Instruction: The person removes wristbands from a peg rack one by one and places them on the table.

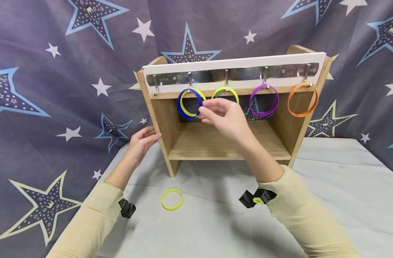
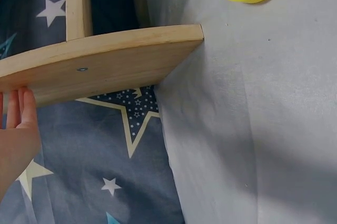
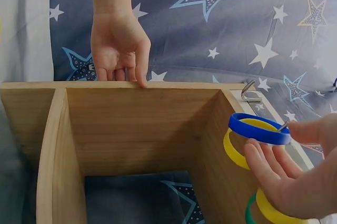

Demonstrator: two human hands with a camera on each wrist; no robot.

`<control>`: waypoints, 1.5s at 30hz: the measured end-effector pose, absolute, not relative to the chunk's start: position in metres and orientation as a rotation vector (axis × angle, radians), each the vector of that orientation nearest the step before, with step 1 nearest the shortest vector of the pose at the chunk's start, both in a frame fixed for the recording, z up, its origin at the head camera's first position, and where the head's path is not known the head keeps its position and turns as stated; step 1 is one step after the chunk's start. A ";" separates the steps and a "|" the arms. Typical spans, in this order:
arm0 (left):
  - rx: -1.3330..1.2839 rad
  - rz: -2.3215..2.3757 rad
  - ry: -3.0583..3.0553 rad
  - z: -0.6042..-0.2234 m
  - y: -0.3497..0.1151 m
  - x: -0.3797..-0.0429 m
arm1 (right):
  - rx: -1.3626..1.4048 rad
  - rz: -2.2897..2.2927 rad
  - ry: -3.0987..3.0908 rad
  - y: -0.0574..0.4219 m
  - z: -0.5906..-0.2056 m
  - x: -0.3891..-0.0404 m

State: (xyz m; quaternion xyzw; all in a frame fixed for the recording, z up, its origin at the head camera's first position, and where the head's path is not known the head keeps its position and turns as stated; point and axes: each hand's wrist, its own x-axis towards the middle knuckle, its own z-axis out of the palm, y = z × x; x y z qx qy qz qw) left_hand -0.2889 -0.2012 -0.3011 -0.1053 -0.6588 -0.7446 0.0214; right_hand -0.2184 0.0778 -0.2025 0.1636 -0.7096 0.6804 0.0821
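My right hand pinches the right edge of a blue silicone wristband between thumb and fingers. The band is at the second hook from the left, in front of a yellow wristband that hangs there; the right wrist view shows the hook tip inside the blue ring. With its fingers fairly straight, my left hand rests against the outer left side of the wooden shelf. Another yellow wristband lies flat on the grey cloth, in front of the shelf's left leg.
A metal hook rail runs along the shelf's top front. Yellow and green bands hang at the third hook, a purple band at the fourth, an orange band at the fifth. Behind stands a star-patterned curtain.
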 end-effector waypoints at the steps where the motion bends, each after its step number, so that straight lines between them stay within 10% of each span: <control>1: -0.328 -2.309 -2.038 -0.301 -0.202 -0.289 | 0.486 2.024 -2.103 0.077 -0.202 -0.219; 45: -0.330 -2.325 -1.996 -0.304 -0.200 -0.288 | 0.501 2.079 -1.937 0.062 -0.229 -0.215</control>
